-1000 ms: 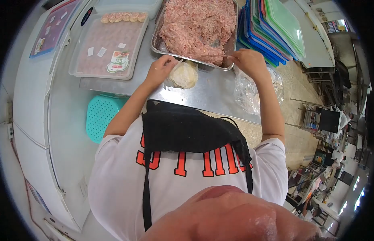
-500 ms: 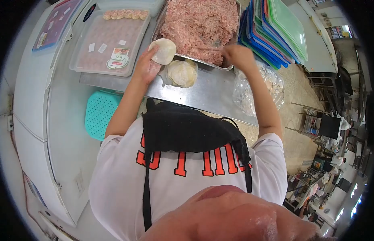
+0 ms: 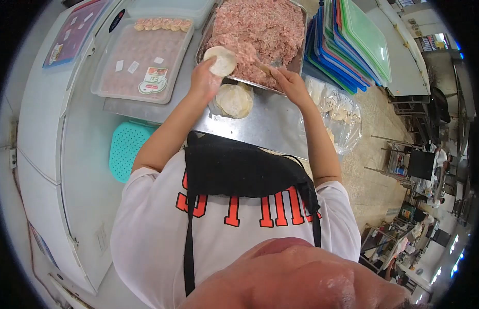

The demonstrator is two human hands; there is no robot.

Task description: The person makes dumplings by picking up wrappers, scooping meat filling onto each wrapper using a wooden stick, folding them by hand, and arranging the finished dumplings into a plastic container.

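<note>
A round pale dough wrapper [image 3: 220, 62] rests in my left hand [image 3: 205, 81], at the near left corner of the metal tray [image 3: 239, 81]. Pink minced meat [image 3: 260, 33] fills that tray. My right hand [image 3: 292, 85] is closed round a small flat tool [image 3: 265, 68] at the tray's near edge, with the tool's end over the meat. Below my left hand a stack of round wrappers [image 3: 233, 101] lies on the metal table. Right of my right forearm is a clear plastic bag [image 3: 342, 116] with pale round pieces in it.
On the left stands a covered plastic container [image 3: 139, 51] with a row of filled pieces on its lid. Coloured plastic lids [image 3: 352, 46] are stacked at the right. A turquoise perforated basket [image 3: 127, 149] is below the table's left edge.
My left hand has moved right with the wrapper, closer to the meat. My right hand has come left and slightly down, and the tool now shows beside the wrapper.
</note>
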